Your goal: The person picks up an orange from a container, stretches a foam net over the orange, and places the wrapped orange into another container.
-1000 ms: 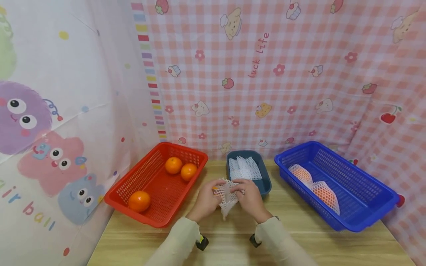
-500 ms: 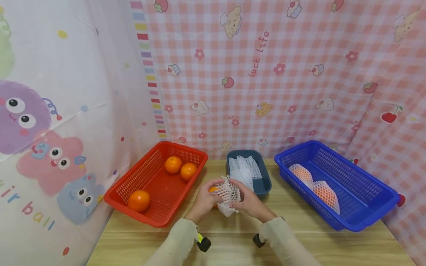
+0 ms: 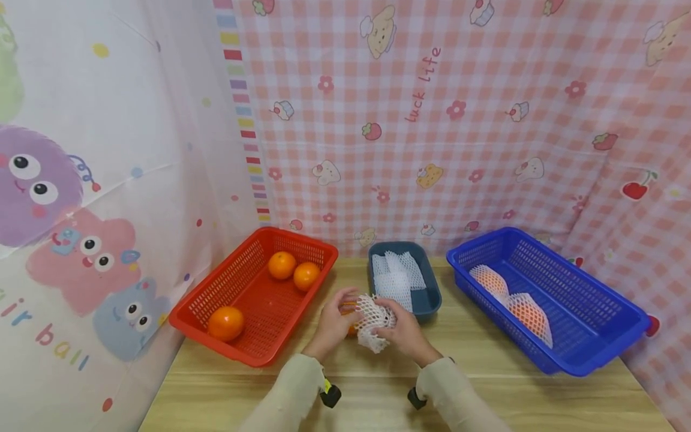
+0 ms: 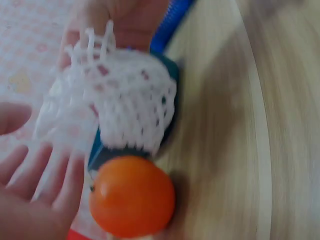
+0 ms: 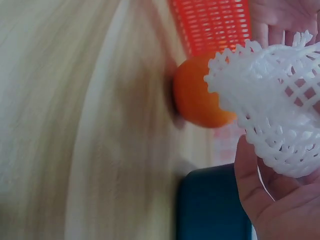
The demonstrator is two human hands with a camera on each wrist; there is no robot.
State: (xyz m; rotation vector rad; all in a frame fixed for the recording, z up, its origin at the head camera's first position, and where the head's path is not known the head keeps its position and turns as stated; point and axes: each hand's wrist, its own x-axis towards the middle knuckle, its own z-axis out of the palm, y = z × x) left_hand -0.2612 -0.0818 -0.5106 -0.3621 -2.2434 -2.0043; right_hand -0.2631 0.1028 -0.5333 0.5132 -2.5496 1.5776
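Note:
A white foam mesh sleeve (image 3: 369, 329) is held in my right hand (image 3: 408, 332), its thumb and fingers bent around the crumpled netting. My left hand (image 3: 330, 323) is just left of the sleeve; in the left wrist view its fingers (image 4: 45, 175) are extended and apart from the netting. Between the hands, an orange (image 4: 132, 197) sits on the wooden table, beside the left fingertips and below the sleeve. The head view shows only slivers of that orange behind the left hand and mesh.
On the left, a red basket (image 3: 254, 360) contains 3 oranges. Behind the hands, a dark teal bin (image 3: 433, 294) has several flat foam sleeves (image 3: 393, 285). A blue basket (image 3: 588, 312) on the right contains two sleeved oranges (image 3: 529, 318). Patterned cloth (image 3: 399, 144) hangs behind.
Both hands were at the sleeve a second ago, its end hanging down. The left hand has since come away from it, and the netting has shifted slightly right with the right hand.

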